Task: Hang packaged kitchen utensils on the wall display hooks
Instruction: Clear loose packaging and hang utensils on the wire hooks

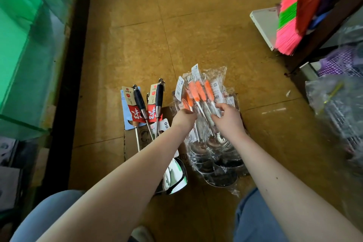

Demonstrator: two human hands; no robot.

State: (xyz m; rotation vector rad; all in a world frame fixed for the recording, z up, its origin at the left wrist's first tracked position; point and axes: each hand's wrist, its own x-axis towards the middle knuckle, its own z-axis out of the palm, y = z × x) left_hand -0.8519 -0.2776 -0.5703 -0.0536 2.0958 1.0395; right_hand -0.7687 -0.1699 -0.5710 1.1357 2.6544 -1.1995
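A bundle of steel ladles with orange handles [200, 90], each in clear plastic wrap, lies on flattened cardboard [131, 143] on the floor. My left hand [183, 117] grips the bundle's left side at the shafts. My right hand [227, 116] pinches the wrapped shafts on the right side. To the left lie steel spatulas with dark handles [159, 96] and red paper tags, their blades [174, 175] near my left forearm. No wall hooks are in view.
A green glass counter [29, 55] runs along the left. A pink and green broom [292, 17] leans at the upper right beside a white panel. Bagged goods [337, 104] pile at the right. My knees in blue jeans [255, 220] frame the bottom. Brown floor stretches ahead.
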